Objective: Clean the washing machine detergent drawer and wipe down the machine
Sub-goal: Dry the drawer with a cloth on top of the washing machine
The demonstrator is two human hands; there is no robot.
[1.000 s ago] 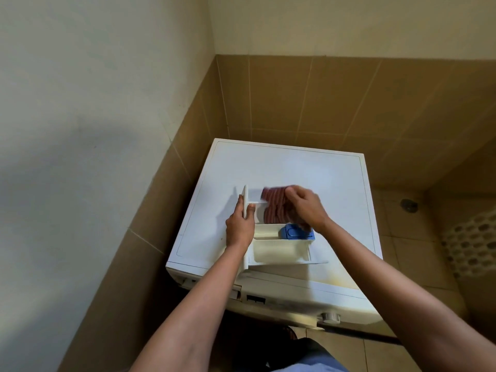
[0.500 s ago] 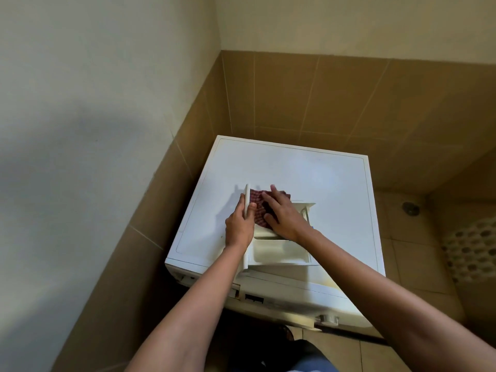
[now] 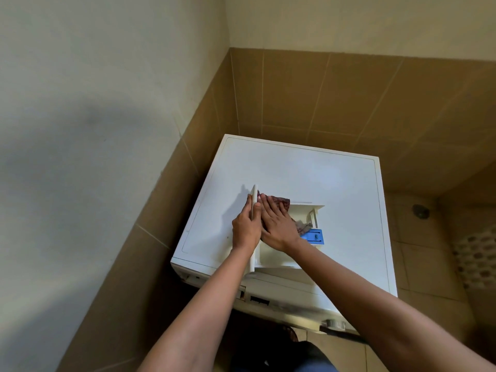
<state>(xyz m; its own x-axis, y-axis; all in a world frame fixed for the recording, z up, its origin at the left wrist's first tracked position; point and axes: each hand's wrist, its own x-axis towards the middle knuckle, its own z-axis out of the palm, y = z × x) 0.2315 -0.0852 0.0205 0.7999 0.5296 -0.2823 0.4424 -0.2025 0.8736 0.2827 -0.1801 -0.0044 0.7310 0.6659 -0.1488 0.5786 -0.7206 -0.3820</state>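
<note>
White plastic detergent drawer (image 3: 276, 260) lies on top of the washing machine (image 3: 295, 173), mid-frame. Its long axis runs left to right, and its front panel (image 3: 254, 194) stands on edge at the left end. My left hand (image 3: 245, 230) grips that panel, fingers curled round it. My right hand (image 3: 277, 226) lies flat, fingers straight, pressing a dark red cloth (image 3: 280, 201) into the upper compartment. Half a second ago this hand hid the blue insert (image 3: 312, 236); now it sits closer to the panel and the insert shows at the drawer's right.
</note>
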